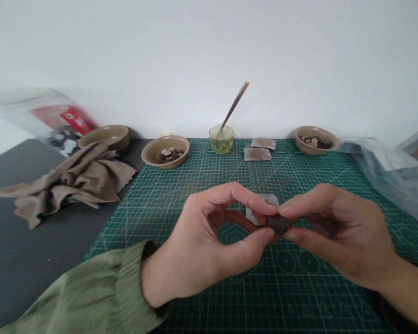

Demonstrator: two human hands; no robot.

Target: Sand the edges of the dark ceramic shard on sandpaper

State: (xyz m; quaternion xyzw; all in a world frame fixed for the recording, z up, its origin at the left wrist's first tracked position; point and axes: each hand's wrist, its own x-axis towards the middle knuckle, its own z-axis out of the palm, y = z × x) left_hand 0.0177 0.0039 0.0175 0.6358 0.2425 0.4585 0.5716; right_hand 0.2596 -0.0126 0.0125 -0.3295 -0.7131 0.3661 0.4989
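"What did your hands hold?"

"My left hand (pixel 202 241) and right hand (pixel 358 232) both pinched one dark piece (pixel 277 225) between thumbs and fingers, above the green mat (pixel 195 178)."

"And the containers?"

"The middle bowl (pixel 152 151) and the right bowl (pixel 308 147) held dark and pale chips (pixel 170 154); the glass cup (pixel 221 144) held a wooden stick (pixel 234 104). The clear bag (pixel 24 104) was blurred, but seemed to contain dark chunks (pixel 63 135)."
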